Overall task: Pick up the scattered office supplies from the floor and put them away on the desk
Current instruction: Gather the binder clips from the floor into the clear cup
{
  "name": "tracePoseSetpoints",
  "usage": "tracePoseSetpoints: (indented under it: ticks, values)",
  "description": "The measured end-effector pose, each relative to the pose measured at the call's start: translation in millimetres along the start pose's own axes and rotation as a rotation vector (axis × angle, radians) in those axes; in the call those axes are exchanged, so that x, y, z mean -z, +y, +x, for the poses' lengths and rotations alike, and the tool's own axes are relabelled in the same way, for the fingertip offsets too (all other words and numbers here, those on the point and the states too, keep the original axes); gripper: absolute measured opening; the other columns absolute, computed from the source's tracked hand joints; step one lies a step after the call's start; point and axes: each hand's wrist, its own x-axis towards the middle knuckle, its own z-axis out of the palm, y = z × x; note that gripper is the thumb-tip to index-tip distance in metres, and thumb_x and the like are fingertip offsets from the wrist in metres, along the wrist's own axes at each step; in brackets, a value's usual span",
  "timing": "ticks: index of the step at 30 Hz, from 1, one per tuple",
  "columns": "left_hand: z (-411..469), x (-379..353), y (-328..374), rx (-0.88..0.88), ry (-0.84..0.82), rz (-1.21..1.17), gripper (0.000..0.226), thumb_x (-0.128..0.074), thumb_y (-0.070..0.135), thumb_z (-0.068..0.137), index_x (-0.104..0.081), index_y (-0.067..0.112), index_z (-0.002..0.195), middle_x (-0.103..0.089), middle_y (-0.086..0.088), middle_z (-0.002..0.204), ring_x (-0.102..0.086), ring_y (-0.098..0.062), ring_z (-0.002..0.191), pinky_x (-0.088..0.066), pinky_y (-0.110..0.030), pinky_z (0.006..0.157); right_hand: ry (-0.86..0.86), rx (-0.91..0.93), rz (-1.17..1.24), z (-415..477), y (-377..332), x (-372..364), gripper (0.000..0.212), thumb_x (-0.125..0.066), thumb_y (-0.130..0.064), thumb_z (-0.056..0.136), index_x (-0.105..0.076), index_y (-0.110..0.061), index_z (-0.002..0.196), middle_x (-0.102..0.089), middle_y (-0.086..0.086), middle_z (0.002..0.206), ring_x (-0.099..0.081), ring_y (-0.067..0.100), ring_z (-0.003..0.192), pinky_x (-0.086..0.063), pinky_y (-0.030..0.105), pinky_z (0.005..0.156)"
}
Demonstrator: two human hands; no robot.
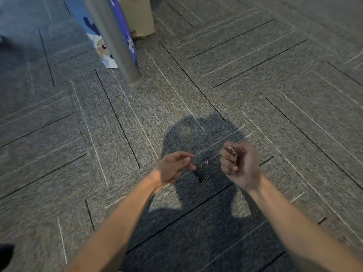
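We saw motion blur soften detail. Right hand [240, 163] curled closed on wire paper clips [232, 150]; left hand [172, 167] pinched blue pen [197, 174], tip toward carpet [294, 114]. Loose clips [205, 179] lay between hands on flecked grey pile. Round metal desk leg [117, 44] stood well apart.
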Motion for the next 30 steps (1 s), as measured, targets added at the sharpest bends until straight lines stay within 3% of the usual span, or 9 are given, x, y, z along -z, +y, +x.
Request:
tracePoseSetpoints:
  ticks: [2,5,9,12,16,19,22,26,30]
  values:
    - [2.2,-2.2,-1.2,-0.036,0.010,0.172,0.019,-0.048,0.019,0.096,-0.060,0.015,0.110,-0.065,0.000,0.075,-0.042,-0.006,0.044,-0.034,-0.015,0.035,-0.009,-0.024,0.056,-2.6,2.2,0.0,0.011,-0.035,-0.016,0.078,-0.046,-0.014,0.075,-0.041,-0.002,0.060,-0.029,0.007,0.040,-0.022,0.016,0.035]
    - [4.2,-4.7,-3.2,-0.176,0.014,0.742,0.017,-0.043,0.032,0.098,-0.053,0.021,0.107,-0.061,0.006,0.080,-0.059,-0.011,0.063,-0.050,-0.019,0.054,-0.005,-0.036,-0.007,-1.4,5.0,3.8,0.009,-0.046,-0.019,0.081,-0.047,-0.015,0.074,-0.044,-0.002,0.063,-0.030,0.007,0.044,-0.021,0.018,0.035]
    - [9.3,-4.8,-5.5,-0.461,-0.099,1.481,0.037,-0.037,0.047,0.096,-0.040,0.023,0.124,-0.064,0.005,0.083,-0.055,-0.006,0.055,-0.037,-0.014,0.047,0.055,-0.076,-0.278,1.6,4.7,7.2,0.038,-0.050,-0.031,0.096,-0.034,-0.024,0.062,-0.024,-0.008,0.053,-0.021,0.007,0.043,-0.018,0.018,0.037]
    - [19.7,-5.9,-5.4,-0.608,-0.136,1.698,0.043,-0.033,0.049,0.095,-0.035,0.023,0.130,-0.064,0.002,0.080,-0.052,-0.008,0.053,-0.036,-0.015,0.047,0.096,-0.083,-0.377,0.5,0.3,3.7,0.041,-0.053,-0.035,0.095,-0.032,-0.024,0.061,-0.022,-0.009,0.052,-0.020,0.008,0.043,-0.022,0.017,0.037]
    - [30.0,-8.0,-2.2,-0.618,-0.136,1.758,0.041,-0.033,0.046,0.096,-0.040,0.016,0.123,-0.050,0.007,0.066,-0.051,-0.010,0.052,-0.044,-0.020,0.053,0.138,-0.087,-0.425,0.7,-5.3,2.8,0.044,-0.054,-0.034,0.096,-0.032,-0.024,0.059,-0.013,-0.002,0.060,-0.017,0.010,0.046,-0.022,0.019,0.039]
    - [28.2,-7.4,-2.6,-0.495,-0.083,1.486,0.033,-0.026,0.043,0.101,-0.044,0.017,0.110,-0.051,0.006,0.066,-0.048,-0.004,0.048,-0.040,-0.016,0.048,0.137,-0.074,-0.559,-0.1,-7.0,4.3,0.043,-0.053,-0.038,0.097,-0.033,-0.023,0.062,-0.014,0.001,0.060,-0.017,0.013,0.047,-0.021,0.022,0.042]
    - [26.0,-6.7,-8.9,-0.277,-0.005,0.802,0.021,-0.033,0.028,0.101,-0.046,0.022,0.086,-0.052,0.003,0.064,-0.042,-0.004,0.047,-0.034,-0.015,0.046,0.273,0.010,-1.054,0.7,-4.4,2.9,0.039,-0.058,-0.044,0.091,-0.047,-0.014,0.069,-0.040,-0.004,0.053,-0.030,0.012,0.044,-0.029,0.020,0.045]
    - [12.2,-7.5,-6.9,-0.104,0.016,-0.125,0.034,-0.032,0.024,0.097,-0.038,0.018,0.065,-0.035,0.004,0.051,-0.023,-0.012,0.039,-0.019,-0.018,0.033,0.296,0.057,-1.686,5.6,5.3,-6.6,0.051,-0.058,-0.062,0.083,-0.049,-0.013,0.094,-0.056,-0.006,0.072,-0.050,0.006,0.052,-0.037,0.016,0.047]
    - [1.0,-0.8,-1.1,-0.060,0.065,-0.335,0.036,-0.035,0.033,0.097,-0.036,0.022,0.062,-0.029,0.004,0.051,-0.017,-0.012,0.038,-0.015,-0.013,0.034,0.240,-0.003,-1.935,13.1,11.0,-16.3,0.049,-0.058,-0.058,0.087,-0.046,-0.016,0.108,-0.047,-0.008,0.076,-0.052,0.014,0.064,-0.043,0.027,0.056]
